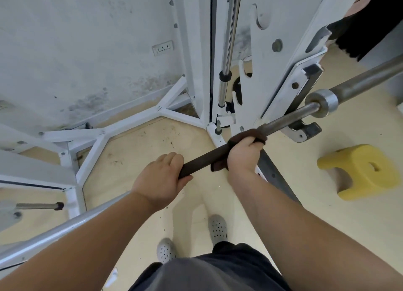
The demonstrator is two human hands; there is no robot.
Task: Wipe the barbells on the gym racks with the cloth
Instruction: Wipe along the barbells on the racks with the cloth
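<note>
Bright, even daylight; wide-angle edge distortion.

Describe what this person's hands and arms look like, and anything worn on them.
The left hand and right hand are bare: no gloves, rings, watch or wristband show. The left forearm and right forearm are uncovered, with no sleeve in view.

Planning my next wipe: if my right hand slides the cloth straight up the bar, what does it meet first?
Probably the rack hook cradling the barbell, just before the steel collar. The right hand and cloth have bare bar until there.
</note>
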